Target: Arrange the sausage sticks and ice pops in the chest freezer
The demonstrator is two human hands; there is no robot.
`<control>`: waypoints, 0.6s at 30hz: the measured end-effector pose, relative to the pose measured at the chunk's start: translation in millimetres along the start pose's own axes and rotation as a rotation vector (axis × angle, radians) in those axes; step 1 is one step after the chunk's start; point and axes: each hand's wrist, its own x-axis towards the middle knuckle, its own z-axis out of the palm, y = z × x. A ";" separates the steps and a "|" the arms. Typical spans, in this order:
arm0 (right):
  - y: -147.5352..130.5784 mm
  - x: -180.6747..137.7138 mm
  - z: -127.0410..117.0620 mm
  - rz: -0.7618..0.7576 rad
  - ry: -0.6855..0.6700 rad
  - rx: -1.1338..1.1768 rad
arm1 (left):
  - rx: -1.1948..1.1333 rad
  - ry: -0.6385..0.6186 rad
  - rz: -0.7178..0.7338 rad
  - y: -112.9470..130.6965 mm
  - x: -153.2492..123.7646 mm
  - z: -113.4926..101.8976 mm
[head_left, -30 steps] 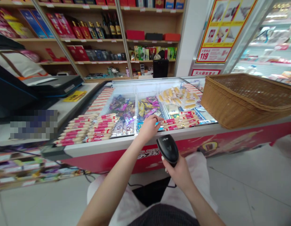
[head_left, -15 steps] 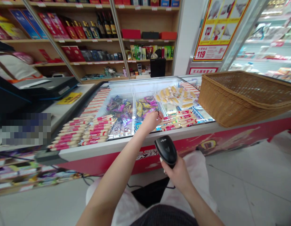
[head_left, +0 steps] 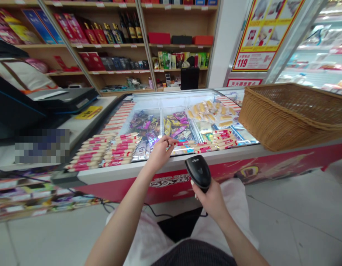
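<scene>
My left hand (head_left: 160,152) is closed on one end of a wrapped sausage (head_left: 185,143), pale with a red label, just above the freezer's glass top. The sausage points to the right. In my right hand (head_left: 212,199) is a black barcode scanner (head_left: 198,172), held in front of the freezer's edge with its head toward the glass. Similar sausages lie on the glass in a pile (head_left: 219,142) on the right and in rows (head_left: 119,150) on the left. Under the glass are bagged ice creams (head_left: 176,123) in wire baskets.
A wicker basket (head_left: 284,125) stands on the freezer's right end. Packs of yellow corn-like food (head_left: 211,110) lie on the glass farther back. On the left is a counter with a dark machine (head_left: 65,99) and a yellow card (head_left: 88,112). Stocked shelves (head_left: 110,46) rise behind.
My left hand has moved left from beside the right pile, bringing one sausage away with it. My right hand keeps the scanner in nearly the same place. The view has shifted slightly.
</scene>
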 end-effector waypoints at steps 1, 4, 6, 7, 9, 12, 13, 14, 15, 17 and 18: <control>-1.6 1.7 2.2 -0.007 0.002 -0.007 | 0.001 0.007 -0.004 -2.0 -5.5 -2.7; -5.9 6.0 8.8 -0.026 -0.007 -0.022 | -0.002 0.018 -0.004 -4.2 -14.4 -4.8; -7.5 8.0 11.9 -0.028 -0.012 -0.031 | -0.004 0.017 0.004 -3.3 -15.6 -3.2; -7.7 8.6 12.9 -0.027 -0.013 -0.037 | -0.003 0.018 0.007 -2.5 -15.6 -2.3; -7.1 9.2 13.6 -0.020 -0.009 -0.045 | 0.000 0.021 0.012 -1.2 -15.3 -1.1; -5.1 8.7 12.8 0.003 -0.002 -0.032 | 0.011 0.025 0.024 -1.3 -15.8 -0.7; -4.4 8.2 12.4 0.011 -0.001 -0.023 | 0.017 0.024 0.029 -1.9 -16.0 -0.5; -4.0 7.5 12.0 0.017 -0.001 -0.014 | 0.026 0.021 0.034 -2.8 -16.2 0.0; -3.6 6.8 11.7 0.020 -0.001 -0.008 | 0.037 0.017 0.039 -3.8 -16.1 0.9; -3.5 5.1 11.4 0.017 0.003 -0.004 | 0.067 0.002 0.050 -5.9 -15.0 3.6; -3.6 4.3 11.4 0.013 0.006 -0.005 | 0.085 -0.009 0.057 -6.9 -14.1 5.3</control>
